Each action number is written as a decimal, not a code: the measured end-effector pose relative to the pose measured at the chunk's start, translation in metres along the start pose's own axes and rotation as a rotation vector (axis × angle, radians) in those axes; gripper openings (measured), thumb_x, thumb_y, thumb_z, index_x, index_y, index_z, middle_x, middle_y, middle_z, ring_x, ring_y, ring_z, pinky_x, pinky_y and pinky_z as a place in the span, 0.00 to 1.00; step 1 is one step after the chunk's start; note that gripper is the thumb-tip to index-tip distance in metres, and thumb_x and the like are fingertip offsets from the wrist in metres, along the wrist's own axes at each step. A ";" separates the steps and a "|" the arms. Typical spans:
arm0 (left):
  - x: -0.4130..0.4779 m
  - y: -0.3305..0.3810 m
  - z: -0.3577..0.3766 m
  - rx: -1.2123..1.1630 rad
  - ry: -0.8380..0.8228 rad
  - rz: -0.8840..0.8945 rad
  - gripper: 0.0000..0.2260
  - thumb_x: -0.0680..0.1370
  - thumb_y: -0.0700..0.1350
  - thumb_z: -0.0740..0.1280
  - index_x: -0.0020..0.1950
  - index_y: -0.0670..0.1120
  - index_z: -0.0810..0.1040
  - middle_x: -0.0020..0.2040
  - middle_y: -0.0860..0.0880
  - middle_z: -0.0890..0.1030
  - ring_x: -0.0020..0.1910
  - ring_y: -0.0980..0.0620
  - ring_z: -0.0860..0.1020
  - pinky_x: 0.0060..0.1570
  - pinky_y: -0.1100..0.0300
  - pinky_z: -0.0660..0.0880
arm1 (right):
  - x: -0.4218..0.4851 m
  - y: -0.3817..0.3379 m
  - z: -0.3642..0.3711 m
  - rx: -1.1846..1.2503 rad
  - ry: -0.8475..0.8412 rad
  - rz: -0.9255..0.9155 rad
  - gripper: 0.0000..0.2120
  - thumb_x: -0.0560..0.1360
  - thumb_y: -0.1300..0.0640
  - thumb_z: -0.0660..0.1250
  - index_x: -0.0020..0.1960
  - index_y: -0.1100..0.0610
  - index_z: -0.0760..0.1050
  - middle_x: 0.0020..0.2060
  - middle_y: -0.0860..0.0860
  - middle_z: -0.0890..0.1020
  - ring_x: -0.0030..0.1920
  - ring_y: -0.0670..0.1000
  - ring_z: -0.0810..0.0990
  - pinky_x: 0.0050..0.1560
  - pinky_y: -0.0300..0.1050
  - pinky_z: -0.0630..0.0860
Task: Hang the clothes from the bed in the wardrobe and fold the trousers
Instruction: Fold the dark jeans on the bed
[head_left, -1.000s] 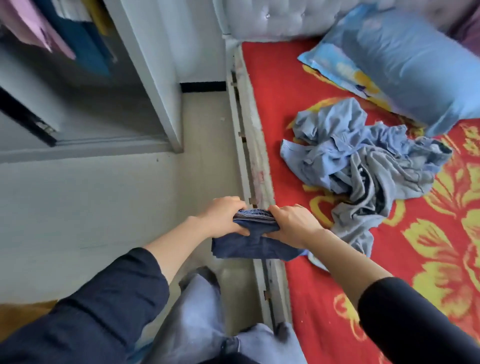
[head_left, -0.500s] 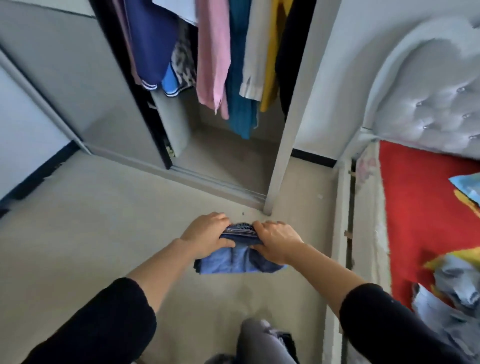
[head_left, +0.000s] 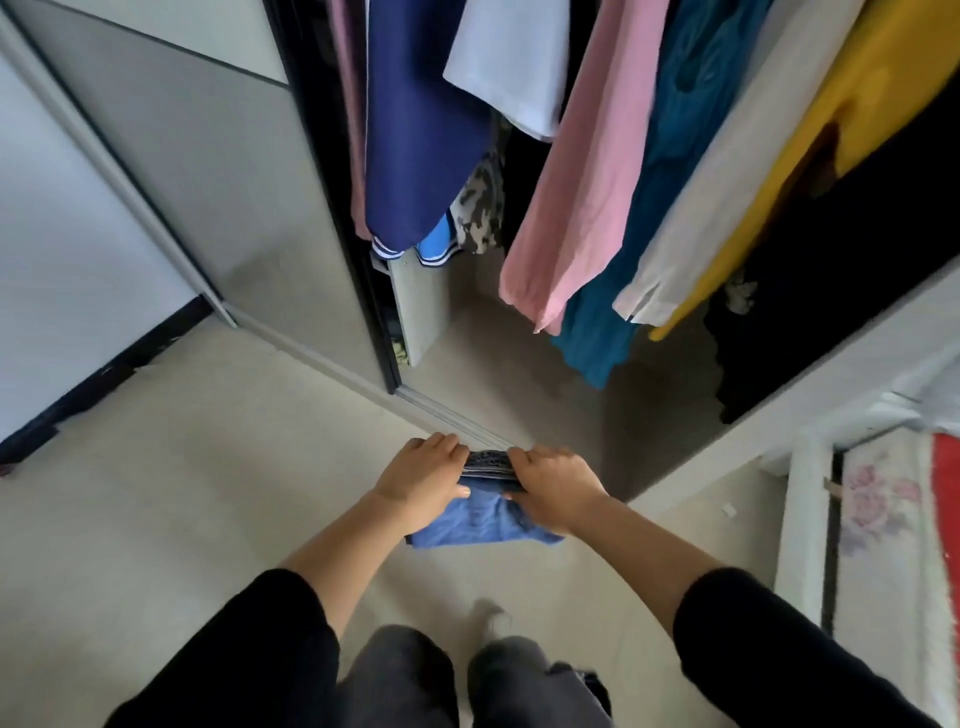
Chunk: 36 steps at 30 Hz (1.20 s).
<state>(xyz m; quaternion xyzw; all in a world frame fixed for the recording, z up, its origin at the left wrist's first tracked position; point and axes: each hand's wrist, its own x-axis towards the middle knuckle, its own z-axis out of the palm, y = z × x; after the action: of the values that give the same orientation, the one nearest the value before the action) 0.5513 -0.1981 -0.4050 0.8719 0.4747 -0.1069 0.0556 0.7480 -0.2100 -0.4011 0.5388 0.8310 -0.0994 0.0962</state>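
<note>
Two hands hold one small bundle of blue cloth in front of the person. The left hand (head_left: 421, 475) grips the left end, with the fingers curled over the top and the thumb below. The right hand (head_left: 556, 483) grips the right end the same way. The hands are close together but do not touch; a strip of dark waistband shows between them. The bundle is the folded trousers (head_left: 483, 519), made of blue denim. They are up in the air above the floor (head_left: 182, 493), just in front of the open wardrobe (head_left: 488, 353). The lower part of the folded trousers hangs down under the hands.

Both arms have black sleeves (head_left: 249, 649) pushed up past the wrists. Below them are the person's legs in grey trousers (head_left: 405, 675).

Past the hands, the wardrobe stands open, with its grey sliding door (head_left: 208, 171) pushed to the left. Many clothes hang inside in a row. From left to right there is a dark blue top (head_left: 415, 130), a white piece (head_left: 509, 57), a long pink piece (head_left: 582, 171), a teal one (head_left: 613, 312), a cream one (head_left: 727, 182), a yellow one (head_left: 857, 104) and a black one (head_left: 831, 286).

At the far right edge is the side of the bed (head_left: 883, 519), with a little bit of red cover (head_left: 948, 493) showing.
</note>
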 end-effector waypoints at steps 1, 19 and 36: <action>0.010 -0.017 -0.002 -0.006 -0.006 -0.010 0.20 0.79 0.56 0.60 0.63 0.44 0.69 0.60 0.47 0.73 0.60 0.47 0.71 0.58 0.54 0.67 | 0.019 -0.001 -0.006 0.007 -0.008 -0.003 0.19 0.77 0.44 0.60 0.60 0.56 0.67 0.54 0.56 0.79 0.52 0.59 0.78 0.46 0.47 0.69; 0.253 -0.283 0.121 0.090 -0.089 0.243 0.17 0.80 0.49 0.60 0.67 0.46 0.65 0.63 0.49 0.70 0.65 0.49 0.67 0.60 0.55 0.67 | 0.362 -0.008 0.091 0.064 -0.035 0.312 0.19 0.72 0.56 0.64 0.62 0.58 0.66 0.55 0.56 0.79 0.58 0.56 0.75 0.56 0.49 0.69; 0.520 -0.320 0.353 0.081 0.504 0.162 0.22 0.67 0.41 0.73 0.60 0.46 0.76 0.58 0.47 0.77 0.60 0.45 0.74 0.53 0.50 0.71 | 0.566 0.150 0.317 -0.449 0.428 0.365 0.16 0.70 0.55 0.63 0.56 0.58 0.77 0.43 0.51 0.83 0.47 0.52 0.80 0.46 0.44 0.73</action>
<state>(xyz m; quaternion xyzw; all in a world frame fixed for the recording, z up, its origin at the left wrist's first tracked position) 0.5086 0.3297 -0.8711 0.9077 0.3975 0.0996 -0.0909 0.6748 0.2603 -0.8661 0.6524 0.7236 0.2194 0.0520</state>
